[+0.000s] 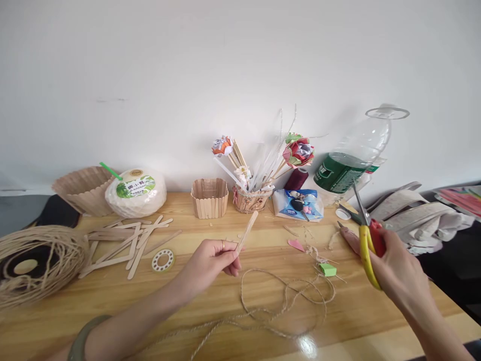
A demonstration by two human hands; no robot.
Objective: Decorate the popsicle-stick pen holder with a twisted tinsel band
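A wooden craft stick points up and to the right, pinched between the thumb and fingers of my left hand. My right hand is closed on scissors with red and yellow handles, blades pointing up toward the plastic bottle. Jute twine lies in loose loops on the table between and below my hands. To the left of my left hand are several loose craft sticks and a roll of tape. Paper and string scraps lie left of the scissors.
Against the wall stand a craft-stick box, a small basket of paper flowers, a wrapped coconut and a tilted plastic bottle. A coil of twine sits at the far left. A fabric bundle lies at the right.
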